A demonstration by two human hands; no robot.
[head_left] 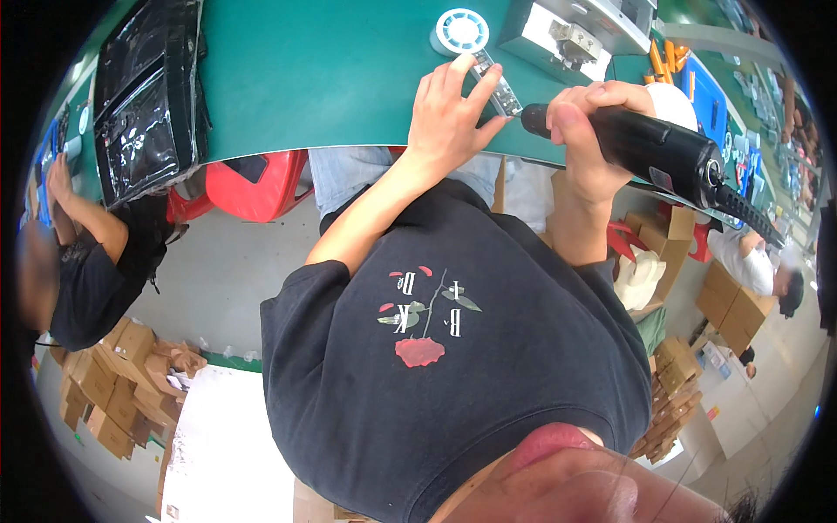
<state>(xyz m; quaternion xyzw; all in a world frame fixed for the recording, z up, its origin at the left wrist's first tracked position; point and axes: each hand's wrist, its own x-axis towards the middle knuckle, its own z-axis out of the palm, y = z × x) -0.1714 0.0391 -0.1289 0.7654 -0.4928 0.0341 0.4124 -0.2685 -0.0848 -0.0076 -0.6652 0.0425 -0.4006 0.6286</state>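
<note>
My left hand (443, 118) rests on the green table (305, 78), its fingers closed around a small, narrow rectangular part (500, 91) that looks metallic or clear. Finer details of that part are too small to make out. Wrapped in my right hand (586, 131) is a black electric screwdriver (654, 148), held nearly level, with a cord leaving its rear end. Its nose is close to the lower end of the part; whether the bit touches it I cannot tell. Just beyond my left fingertips stands a white round spool (461, 32) with a blue-patterned ring.
A grey metal device (575, 39) occupies the far right of the table, beside orange-handled tools (667, 57) and a blue bin (706, 100). Black plastic-wrapped cases (148, 131) lie at the left edge. A red stool (261, 187) stands below. Other people work at both sides.
</note>
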